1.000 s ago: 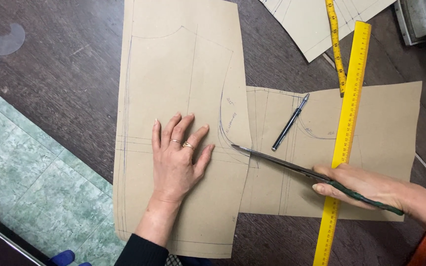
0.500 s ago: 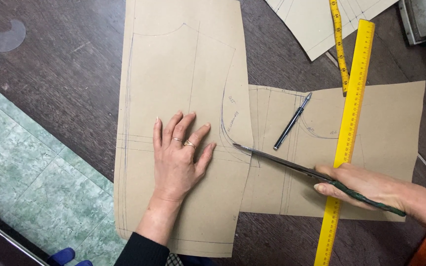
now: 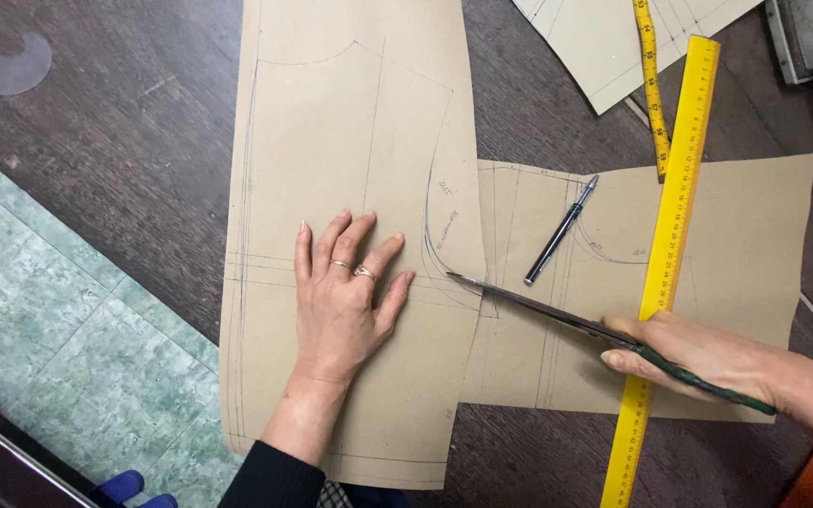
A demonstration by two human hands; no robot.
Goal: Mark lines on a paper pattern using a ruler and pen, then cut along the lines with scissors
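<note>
The left hand (image 3: 342, 299) lies flat, fingers spread wide, pressing the brown paper pattern piece (image 3: 350, 150) onto the dark wooden table (image 3: 124, 160). The right hand (image 3: 698, 357) grips long scissors (image 3: 543, 310), their tip at the sheet's right edge (beside a drawn curve). A yellow ruler (image 3: 675, 216) and pen (image 3: 562, 230) lie near

Even, soft overhead light, faint shadows, sharp focus, no glare.

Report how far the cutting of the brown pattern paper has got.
Done: outlines are drawn on the tall paper piece. In hand: left hand lies flat on it; right hand holds long scissors, tips at its right edge. Left: the drawn curve looks uncut.
</note>
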